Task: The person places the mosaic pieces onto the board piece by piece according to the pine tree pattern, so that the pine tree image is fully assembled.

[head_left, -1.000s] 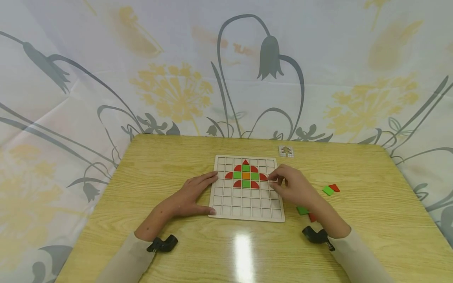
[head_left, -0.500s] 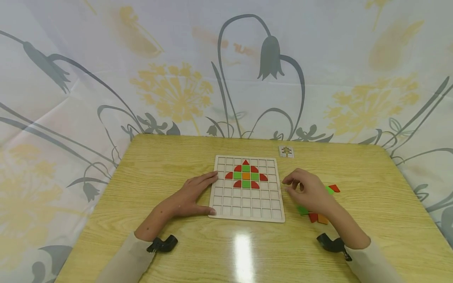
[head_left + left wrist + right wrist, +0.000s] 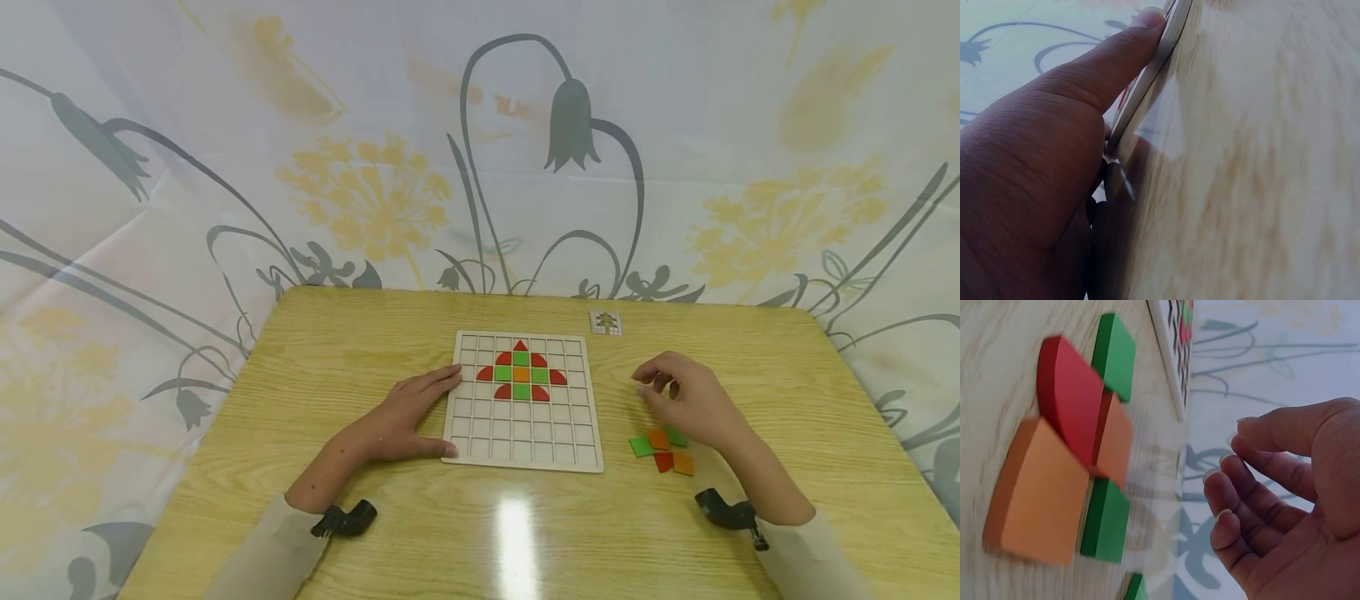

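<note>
A pale gridded board [image 3: 480, 429] lies on the table, with red, green and orange tiles set in a tree-like pattern [image 3: 521, 375]. My left hand [image 3: 408, 417] rests at its left edge, thumb and fingers spread fairly straight; in the left wrist view the thumb [image 3: 1116, 56] lies on the board's rim. To the board's right, my right hand [image 3: 690, 400] hovers beside loose tiles, its fingers loosely bent and nothing visible between them. Below it lie a red quarter-round tile [image 3: 663, 461], orange squares [image 3: 683, 463] and green tiles [image 3: 642, 447]. The hand hides part of the table behind it.
A small pattern card [image 3: 606, 322] lies beyond the board's far right corner. The wooden table [image 3: 375, 333] reaches back to a flower-printed cloth [image 3: 675, 125]. Black wrist cameras [image 3: 347, 517] sit at both cuffs.
My right hand has drawn back from the board's right edge and moved right, uncovering orange and red tiles near it. The left hand and the board's pattern stay as they were.
</note>
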A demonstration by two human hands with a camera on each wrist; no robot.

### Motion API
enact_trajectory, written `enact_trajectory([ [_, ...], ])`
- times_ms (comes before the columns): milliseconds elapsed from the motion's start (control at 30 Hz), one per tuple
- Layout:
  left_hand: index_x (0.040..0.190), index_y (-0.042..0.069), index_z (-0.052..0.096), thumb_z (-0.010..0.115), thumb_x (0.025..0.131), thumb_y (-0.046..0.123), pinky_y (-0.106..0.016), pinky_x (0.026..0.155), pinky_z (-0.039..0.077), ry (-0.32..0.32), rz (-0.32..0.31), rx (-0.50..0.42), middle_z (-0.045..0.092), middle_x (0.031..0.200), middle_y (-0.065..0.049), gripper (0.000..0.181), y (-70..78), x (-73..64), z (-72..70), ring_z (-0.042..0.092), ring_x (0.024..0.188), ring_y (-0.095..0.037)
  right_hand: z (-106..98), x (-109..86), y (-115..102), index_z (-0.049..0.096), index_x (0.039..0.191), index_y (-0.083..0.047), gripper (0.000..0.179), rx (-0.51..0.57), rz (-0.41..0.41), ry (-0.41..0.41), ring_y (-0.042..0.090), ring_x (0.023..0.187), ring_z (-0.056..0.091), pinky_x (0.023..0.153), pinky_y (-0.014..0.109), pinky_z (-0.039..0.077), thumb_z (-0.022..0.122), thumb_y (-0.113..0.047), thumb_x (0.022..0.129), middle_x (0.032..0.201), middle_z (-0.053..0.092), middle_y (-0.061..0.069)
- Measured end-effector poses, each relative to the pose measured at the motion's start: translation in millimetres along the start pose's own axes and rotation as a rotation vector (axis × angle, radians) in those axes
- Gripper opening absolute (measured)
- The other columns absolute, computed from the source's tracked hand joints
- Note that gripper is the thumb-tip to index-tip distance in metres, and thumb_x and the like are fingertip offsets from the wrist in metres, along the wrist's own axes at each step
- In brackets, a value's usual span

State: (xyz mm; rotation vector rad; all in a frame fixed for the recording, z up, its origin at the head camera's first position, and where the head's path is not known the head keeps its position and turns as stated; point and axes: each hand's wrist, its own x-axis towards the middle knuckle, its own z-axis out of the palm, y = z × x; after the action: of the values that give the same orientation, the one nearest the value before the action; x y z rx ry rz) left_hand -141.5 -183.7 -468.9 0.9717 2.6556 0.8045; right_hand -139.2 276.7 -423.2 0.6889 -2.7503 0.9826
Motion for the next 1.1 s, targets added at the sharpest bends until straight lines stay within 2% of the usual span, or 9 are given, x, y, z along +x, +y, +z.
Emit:
enact_trajectory([
  [400, 0.171, 0.018, 0.025, 0.077, 0.091, 0.064, -0.059, 0.127, 0.019, 0.001, 0.005, 0.006, 0.016, 0.178, 0.006, 0.106, -0.9, -0.3, 0.4, 0.019, 0.163, -0.026, -11.8, -2.2, 32.4, 0.077, 0.108, -0.004, 0.011, -0.049, 0.105, 0.014, 0.013, 0.084, 0.061, 0.068, 0.021, 0.047, 0.074, -0.004, 0.097, 0.103, 0.072, 0.008],
  [600, 0.171, 0.018, 0.025, 0.076, 0.092, 0.062, -0.059, 0.127, 0.019, 0.002, 0.001, 0.003, 0.017, 0.178, 0.006, 0.104, -0.4, -0.7, 0.1, 0.019, 0.163, -0.026, -18.2, -6.0, 47.0, 0.077, 0.108, -0.003, 0.011, -0.07, 0.149, 0.021, 0.01, 0.083, 0.061, 0.07, 0.022, 0.05, 0.074, -0.007, 0.099, 0.101, 0.072, 0.008],
  [867, 0.171, 0.018, 0.026, 0.077, 0.092, 0.061, -0.059, 0.127, 0.019, 0.004, -0.001, 0.002, 0.017, 0.178, 0.005, 0.104, 0.4, -0.4, -0.3, 0.019, 0.163, -0.027, -31.9, -14.1, 63.7, 0.076, 0.114, -0.002, 0.017, -0.09, 0.22, -0.026, 0.019, 0.087, 0.064, 0.069, 0.027, 0.052, 0.071, -0.014, 0.103, 0.104, 0.072, 0.013],
  [1100, 0.171, 0.018, 0.025, 0.077, 0.092, 0.06, -0.059, 0.127, 0.019, 0.003, -0.003, 0.003, 0.017, 0.178, 0.005, 0.104, 0.0, -0.3, -0.5, 0.019, 0.163, -0.026, -44.1, -20.6, 78.7, 0.076, 0.117, -0.001, 0.019, -0.096, 0.241, -0.056, 0.004, 0.086, 0.062, 0.069, 0.026, 0.053, 0.071, -0.013, 0.103, 0.109, 0.072, 0.015],
])
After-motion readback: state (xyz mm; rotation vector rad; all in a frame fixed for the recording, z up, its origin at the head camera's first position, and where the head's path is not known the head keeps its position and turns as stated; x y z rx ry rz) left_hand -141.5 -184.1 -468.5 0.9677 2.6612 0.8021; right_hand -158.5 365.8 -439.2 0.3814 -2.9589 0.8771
